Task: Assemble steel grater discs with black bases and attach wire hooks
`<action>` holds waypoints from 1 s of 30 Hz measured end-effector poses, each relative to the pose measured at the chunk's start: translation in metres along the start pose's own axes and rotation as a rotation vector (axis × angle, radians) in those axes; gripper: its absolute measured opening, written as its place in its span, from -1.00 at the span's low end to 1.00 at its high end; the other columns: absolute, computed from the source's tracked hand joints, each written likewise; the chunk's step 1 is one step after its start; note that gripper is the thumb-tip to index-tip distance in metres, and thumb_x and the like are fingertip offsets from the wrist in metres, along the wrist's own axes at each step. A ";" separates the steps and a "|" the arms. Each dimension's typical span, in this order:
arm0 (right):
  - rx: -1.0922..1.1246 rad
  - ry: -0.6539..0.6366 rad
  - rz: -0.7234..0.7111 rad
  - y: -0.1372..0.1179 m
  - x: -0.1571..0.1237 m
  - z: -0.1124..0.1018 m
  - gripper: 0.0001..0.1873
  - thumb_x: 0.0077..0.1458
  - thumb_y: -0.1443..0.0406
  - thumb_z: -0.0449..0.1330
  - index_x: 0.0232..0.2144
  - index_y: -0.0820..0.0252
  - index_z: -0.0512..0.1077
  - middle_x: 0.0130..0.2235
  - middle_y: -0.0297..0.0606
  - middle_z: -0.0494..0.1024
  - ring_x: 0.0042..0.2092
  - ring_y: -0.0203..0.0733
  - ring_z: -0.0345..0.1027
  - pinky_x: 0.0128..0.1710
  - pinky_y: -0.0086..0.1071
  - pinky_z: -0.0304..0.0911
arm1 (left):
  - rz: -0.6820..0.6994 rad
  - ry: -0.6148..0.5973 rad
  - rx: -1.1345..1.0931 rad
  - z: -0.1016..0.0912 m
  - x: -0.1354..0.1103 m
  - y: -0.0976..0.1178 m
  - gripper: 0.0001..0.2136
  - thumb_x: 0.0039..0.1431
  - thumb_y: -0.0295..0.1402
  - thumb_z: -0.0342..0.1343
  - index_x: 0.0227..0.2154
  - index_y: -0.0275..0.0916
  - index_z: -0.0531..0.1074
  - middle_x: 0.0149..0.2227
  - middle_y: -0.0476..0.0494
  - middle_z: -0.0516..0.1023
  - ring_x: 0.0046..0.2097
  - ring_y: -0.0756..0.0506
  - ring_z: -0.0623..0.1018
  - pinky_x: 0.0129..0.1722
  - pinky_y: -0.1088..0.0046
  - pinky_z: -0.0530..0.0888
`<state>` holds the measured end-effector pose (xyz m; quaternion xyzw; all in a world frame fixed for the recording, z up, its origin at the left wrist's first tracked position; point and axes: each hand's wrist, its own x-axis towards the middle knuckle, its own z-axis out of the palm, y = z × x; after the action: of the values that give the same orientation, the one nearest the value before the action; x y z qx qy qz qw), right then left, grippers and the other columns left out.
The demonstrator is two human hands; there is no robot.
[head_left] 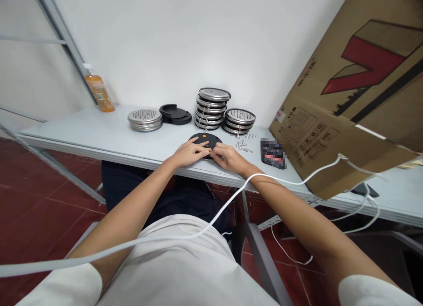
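Observation:
A round black disc (209, 139) with a small orange spot lies flat on the pale table (99, 134), straight ahead of me. My left hand (189, 152) rests on its near left edge, fingers curled and pressing on it. My right hand (228, 158) meets it from the right, its fingers pinched at the disc's near edge. Both hands touch the disc and each other's fingertips. Just behind the disc stands a tall stack of perforated metal discs (212, 107) with small chains hanging from it.
A low stack of metal discs (144, 119), black discs (175, 113) and another metal stack (239, 120) line the back. Loose chain pieces (244, 145) and a phone (272, 153) lie to the right. A cardboard box (357, 90) leans right; an orange bottle (98, 92) stands far left. A white cable (284, 178) crosses my arms.

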<state>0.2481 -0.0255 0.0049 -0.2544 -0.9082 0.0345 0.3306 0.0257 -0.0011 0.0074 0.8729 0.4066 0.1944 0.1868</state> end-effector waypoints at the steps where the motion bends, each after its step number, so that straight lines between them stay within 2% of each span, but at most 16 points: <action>1: -0.006 0.000 -0.004 0.000 0.000 0.000 -0.73 0.34 0.22 -0.02 -0.30 0.15 0.44 -0.40 -0.27 0.33 -0.37 -0.23 0.22 -0.35 -0.36 0.19 | 0.004 0.004 -0.011 0.000 0.000 0.000 -0.61 0.30 0.00 -0.11 0.03 0.12 0.50 0.27 0.14 0.31 0.41 -0.25 -0.01 0.35 0.01 0.01; 7: -0.026 -0.010 -0.045 0.003 -0.002 0.002 -0.72 0.35 0.22 -0.04 -0.27 0.15 0.43 -0.39 -0.28 0.27 -0.36 -0.23 0.20 -0.35 -0.36 0.19 | 0.017 0.008 -0.026 0.001 0.000 0.000 -0.63 0.29 -0.04 -0.06 0.05 0.10 0.49 0.27 0.12 0.31 0.41 -0.22 0.01 0.35 0.01 0.01; 19: -0.157 -0.094 -0.126 0.001 0.001 -0.003 -0.69 0.36 0.22 -0.10 -0.27 0.12 0.41 -0.39 -0.26 0.24 -0.37 -0.20 0.11 -0.38 -0.35 0.13 | 0.039 0.021 0.010 0.003 0.001 -0.001 -0.61 0.28 -0.02 -0.06 0.07 0.09 0.48 0.27 0.13 0.30 0.40 -0.26 0.03 0.34 0.05 0.05; 23: -0.222 -0.112 -0.156 0.001 0.002 -0.004 -0.67 0.35 0.25 -0.13 -0.20 0.15 0.42 -0.41 -0.27 0.21 -0.40 -0.20 0.08 -0.40 -0.33 0.09 | 0.047 0.014 0.029 0.004 0.002 -0.002 -0.59 0.29 -0.03 -0.08 0.10 0.07 0.46 0.28 0.11 0.29 0.41 -0.26 0.01 0.35 0.05 0.02; 30: -0.179 -0.153 -0.158 -0.003 0.009 -0.013 -0.68 0.34 0.24 -0.09 -0.11 0.14 0.45 -0.39 -0.24 0.26 -0.39 -0.19 0.10 -0.39 -0.34 0.10 | 0.043 -0.004 0.025 0.003 0.001 -0.001 -0.59 0.31 -0.04 -0.11 0.13 0.09 0.43 0.29 0.14 0.26 0.41 -0.28 -0.02 0.35 0.04 0.01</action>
<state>0.2493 -0.0254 0.0213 -0.2073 -0.9474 -0.0532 0.2381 0.0271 -0.0005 0.0046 0.8842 0.3896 0.1914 0.1725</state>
